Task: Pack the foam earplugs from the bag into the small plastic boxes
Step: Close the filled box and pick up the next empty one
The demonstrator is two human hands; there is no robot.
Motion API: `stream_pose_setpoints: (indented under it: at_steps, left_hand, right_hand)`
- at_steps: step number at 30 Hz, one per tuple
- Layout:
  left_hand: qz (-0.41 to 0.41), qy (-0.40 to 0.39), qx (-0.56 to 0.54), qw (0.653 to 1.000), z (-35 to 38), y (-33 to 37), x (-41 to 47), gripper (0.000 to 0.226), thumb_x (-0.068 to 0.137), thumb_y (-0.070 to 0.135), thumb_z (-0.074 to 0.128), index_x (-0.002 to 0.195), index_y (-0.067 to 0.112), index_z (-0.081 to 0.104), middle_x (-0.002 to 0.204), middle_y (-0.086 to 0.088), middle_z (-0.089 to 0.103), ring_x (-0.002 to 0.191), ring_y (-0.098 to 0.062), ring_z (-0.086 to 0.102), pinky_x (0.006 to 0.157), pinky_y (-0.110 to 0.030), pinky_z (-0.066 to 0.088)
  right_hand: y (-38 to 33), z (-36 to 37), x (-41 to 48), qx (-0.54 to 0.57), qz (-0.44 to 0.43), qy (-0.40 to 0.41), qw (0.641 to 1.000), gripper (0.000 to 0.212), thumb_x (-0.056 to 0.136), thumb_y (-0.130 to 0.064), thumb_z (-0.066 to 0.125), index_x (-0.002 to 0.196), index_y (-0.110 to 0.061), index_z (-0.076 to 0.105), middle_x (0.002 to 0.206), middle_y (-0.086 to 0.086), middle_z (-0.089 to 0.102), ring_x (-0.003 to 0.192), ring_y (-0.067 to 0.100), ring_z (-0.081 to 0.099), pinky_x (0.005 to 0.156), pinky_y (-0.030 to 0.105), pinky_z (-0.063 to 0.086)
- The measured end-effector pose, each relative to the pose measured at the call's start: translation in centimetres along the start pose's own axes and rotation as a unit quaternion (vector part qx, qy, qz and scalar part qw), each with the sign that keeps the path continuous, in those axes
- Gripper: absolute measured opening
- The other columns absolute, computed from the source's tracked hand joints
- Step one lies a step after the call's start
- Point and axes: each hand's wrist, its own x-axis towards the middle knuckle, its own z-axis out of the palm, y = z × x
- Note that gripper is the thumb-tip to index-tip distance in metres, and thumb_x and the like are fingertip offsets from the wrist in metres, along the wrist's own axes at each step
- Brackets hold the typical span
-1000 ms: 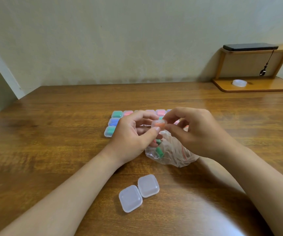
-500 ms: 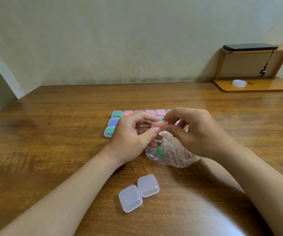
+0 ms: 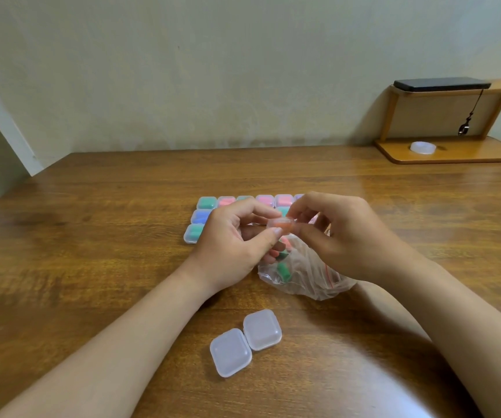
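Observation:
Both hands hold one small clear plastic box with orange earplugs inside, raised above the table. My left hand pinches its near side with thumb and fingers; my right hand pinches its right side. Under the hands lies a clear zip bag with green earplugs showing inside. Behind the hands several filled boxes stand in rows, green, pink and blue contents; some are hidden by the hands. Two empty boxes lie side by side near me.
The wooden table reaches the wall. At the back right stands a wooden shelf with a roll of clear tape on its base and a black flat device on top.
My hands and the box between them have stayed almost in place. The fingers have shifted only slightly on the box.

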Motion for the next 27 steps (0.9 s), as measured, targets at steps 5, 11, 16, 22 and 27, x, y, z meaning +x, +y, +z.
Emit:
stream_pose_setpoints:
  at_steps: [5,11,16,22,27]
  left_hand:
    - [0.041,0.008,0.043,0.998,-0.2,-0.1,0.1,0.020,0.087,-0.005,0.071,0.099,0.011,0.068,0.089,-0.012,0.076,0.070,-0.026,0.076,0.062,-0.033,0.060]
    - [0.082,0.041,0.094,0.991,-0.5,-0.2,0.4,0.013,0.084,0.017,0.074,0.093,0.025,0.069,0.097,-0.004,0.074,0.083,-0.024,0.074,0.074,-0.043,0.062]
    - [0.090,0.033,0.141,0.985,-0.9,-0.2,0.5,0.022,0.086,0.010,0.077,0.095,0.027,0.067,0.111,0.004,0.064,0.090,-0.012,0.073,0.070,-0.017,0.053]
    - [0.118,0.038,0.207,0.970,-1.2,-0.6,0.6,0.022,0.082,0.023,0.079,0.094,0.037,0.066,0.107,0.010,0.068,0.101,-0.013,0.067,0.077,-0.029,0.057]
    - [0.127,0.045,0.290,0.948,-1.5,-0.9,0.7,0.017,0.076,0.026,0.083,0.090,0.021,0.076,0.100,0.012,0.074,0.106,-0.013,0.067,0.095,-0.044,0.053]
  right_hand:
    - [-0.4,-0.1,-0.2,-0.020,0.031,-0.051,0.998,0.014,0.088,-0.030,0.071,0.101,-0.028,0.068,0.089,-0.017,0.064,0.066,-0.001,0.058,0.059,0.009,0.036]
    - [-0.8,-0.8,-0.2,-0.061,0.063,-0.137,0.987,0.025,0.089,-0.038,0.068,0.113,-0.031,0.072,0.088,-0.025,0.064,0.069,-0.018,0.052,0.060,0.007,0.033]
    - [-1.2,-1.7,-0.2,-0.065,0.062,-0.137,0.986,0.012,0.088,-0.024,0.069,0.094,-0.027,0.080,0.071,-0.026,0.063,0.070,-0.020,0.055,0.062,0.002,0.037]
    - [-1.1,-1.9,0.0,-0.068,0.063,-0.123,0.988,0.012,0.087,-0.023,0.070,0.092,-0.027,0.080,0.077,-0.018,0.072,0.076,-0.003,0.065,0.069,0.012,0.049]
    - [-0.7,-0.6,0.0,-0.052,0.077,-0.048,0.995,0.012,0.090,-0.021,0.067,0.097,-0.024,0.077,0.071,-0.011,0.072,0.066,0.004,0.064,0.074,0.027,0.053]
